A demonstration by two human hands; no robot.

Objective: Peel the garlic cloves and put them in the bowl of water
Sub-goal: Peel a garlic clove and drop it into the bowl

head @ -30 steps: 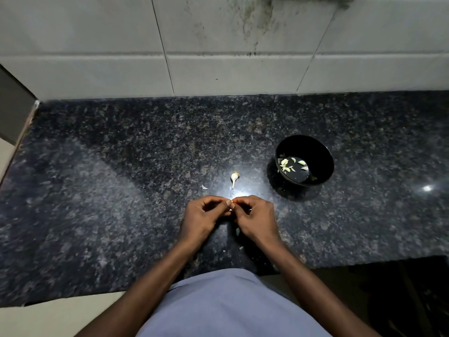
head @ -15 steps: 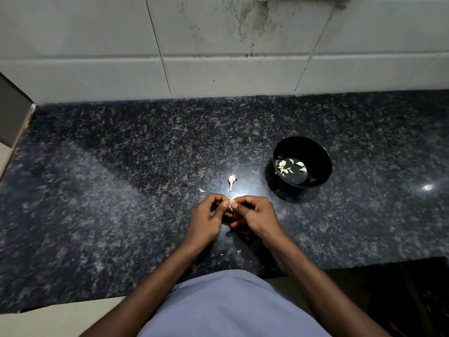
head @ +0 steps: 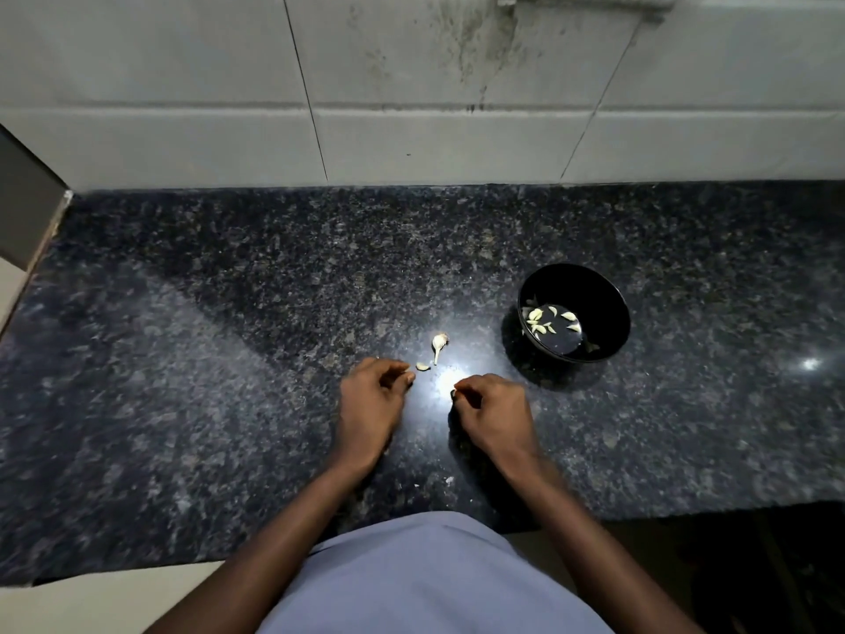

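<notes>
Several peeled cloves already float in the black bowl of water, so much of the job looks done. Left of the bowl on the dark stone counter lies what seems to be the garlic stem with its base, long axis running toward and away from the person, thin end pointing at them. Just left of that stem lies a small pale piece, clove or skin, I cannot tell. The left hand hangs beside it, fingers loosely curled, seemingly holding nothing. The right hand, nearer the bowl, has fingertips pinched together; whether a clove sits between them is unclear.
</notes>
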